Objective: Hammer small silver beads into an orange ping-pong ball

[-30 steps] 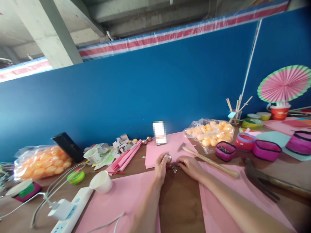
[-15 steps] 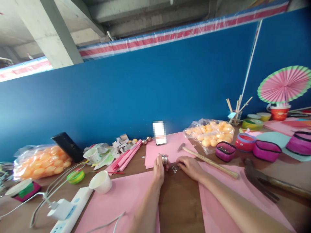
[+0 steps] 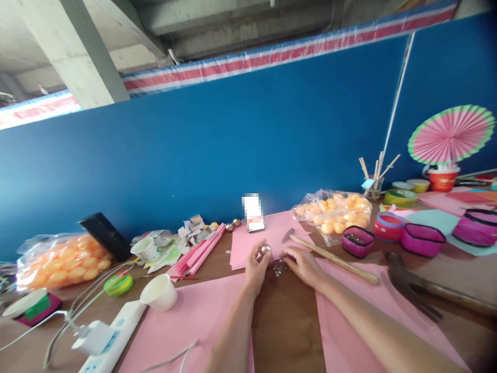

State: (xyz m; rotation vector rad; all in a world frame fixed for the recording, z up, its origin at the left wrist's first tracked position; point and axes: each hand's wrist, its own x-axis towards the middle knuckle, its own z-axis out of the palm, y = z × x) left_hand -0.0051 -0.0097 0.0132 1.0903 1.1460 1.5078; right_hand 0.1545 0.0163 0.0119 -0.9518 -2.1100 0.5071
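Left fingers point(image 3: 254, 253) hold a shiny ball point(image 3: 266, 249); right fingers point(image 3: 289, 253) (grip unclear) are near small metal pieces point(image 3: 278, 270).

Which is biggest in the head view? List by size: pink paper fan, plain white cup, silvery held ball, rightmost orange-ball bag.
1. Pink paper fan and rightmost orange-ball bag: too alike to rank
2. Plain white cup
3. Silvery ball, held in the left hand
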